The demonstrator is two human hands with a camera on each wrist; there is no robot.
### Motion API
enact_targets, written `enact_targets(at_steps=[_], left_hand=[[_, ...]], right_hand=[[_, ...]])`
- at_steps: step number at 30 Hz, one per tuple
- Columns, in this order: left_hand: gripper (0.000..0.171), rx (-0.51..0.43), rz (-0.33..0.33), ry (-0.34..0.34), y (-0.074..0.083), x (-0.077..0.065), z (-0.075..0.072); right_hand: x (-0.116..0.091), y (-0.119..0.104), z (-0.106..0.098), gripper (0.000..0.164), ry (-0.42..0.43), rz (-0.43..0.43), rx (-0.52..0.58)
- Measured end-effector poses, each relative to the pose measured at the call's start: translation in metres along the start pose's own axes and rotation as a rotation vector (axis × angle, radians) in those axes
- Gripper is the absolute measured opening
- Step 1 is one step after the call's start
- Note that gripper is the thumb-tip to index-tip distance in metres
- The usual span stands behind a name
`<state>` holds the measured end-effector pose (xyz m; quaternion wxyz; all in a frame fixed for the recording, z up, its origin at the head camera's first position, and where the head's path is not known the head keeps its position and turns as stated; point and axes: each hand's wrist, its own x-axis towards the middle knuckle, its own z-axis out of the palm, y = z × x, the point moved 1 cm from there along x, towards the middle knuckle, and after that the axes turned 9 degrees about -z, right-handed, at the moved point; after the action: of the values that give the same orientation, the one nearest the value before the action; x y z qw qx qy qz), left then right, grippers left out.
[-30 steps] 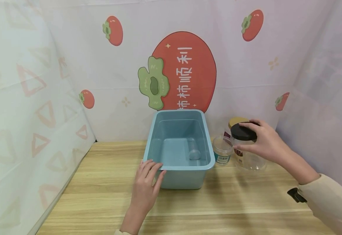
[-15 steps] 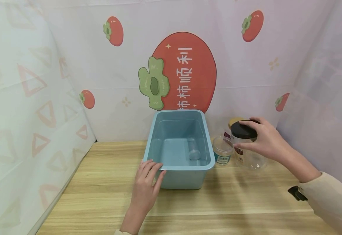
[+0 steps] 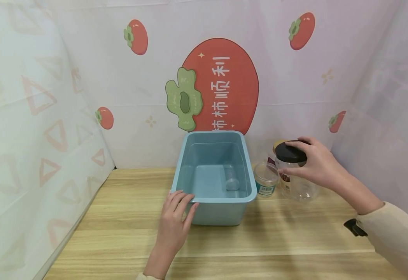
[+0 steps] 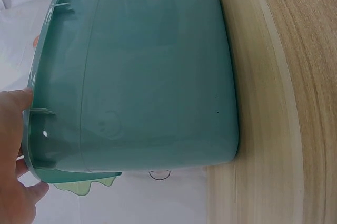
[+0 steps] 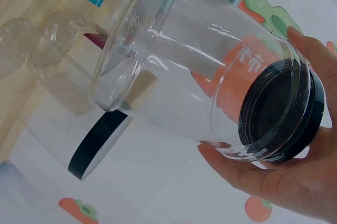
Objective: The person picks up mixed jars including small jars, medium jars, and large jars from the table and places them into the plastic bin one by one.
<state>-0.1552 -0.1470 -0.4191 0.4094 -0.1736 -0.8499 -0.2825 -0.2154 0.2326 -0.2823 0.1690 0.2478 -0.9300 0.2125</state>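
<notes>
A light-blue plastic bin stands on the table. My left hand grips its near left corner, fingers over the rim and thumb at the front; the left wrist view shows the bin's outer wall. My right hand holds a clear jar by its black lid, fingers and thumb spread around the lid and neck. In the right wrist view the jar's clear body is see-through and looks empty. Inside the bin lies a small clear container, partly hard to make out.
A low clear tub with a teal label stands beside the bin's right wall. A jar with a yellow lid is behind the held jar. Another dark-lidded jar shows in the right wrist view. A printed cloth hangs behind.
My right hand and the black-lidded jar have risen slightly, covering more of the yellow lid. The left hand and the bin have not moved.
</notes>
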Motion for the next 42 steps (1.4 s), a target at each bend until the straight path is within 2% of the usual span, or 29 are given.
enact_targets(at_steps=[7, 24, 35, 42], left_hand=[[0.04, -0.004, -0.006, -0.01, 0.0, 0.0, 0.0], [0.05, -0.003, -0.002, -0.005, 0.001, 0.002, 0.0], [0.044, -0.005, -0.005, 0.006, 0.001, 0.001, 0.0], [0.049, -0.004, -0.007, 0.0, 0.001, 0.002, 0.0]], right_hand=[[0.002, -0.001, -0.002, 0.076, -0.001, -0.008, 0.0], [0.006, -0.003, -0.006, 0.078, 0.001, -0.011, -0.001], [0.01, -0.004, -0.009, 0.079, -0.022, 0.012, 0.007], [0.012, -0.006, -0.011, 0.08, -0.031, 0.015, 0.004]])
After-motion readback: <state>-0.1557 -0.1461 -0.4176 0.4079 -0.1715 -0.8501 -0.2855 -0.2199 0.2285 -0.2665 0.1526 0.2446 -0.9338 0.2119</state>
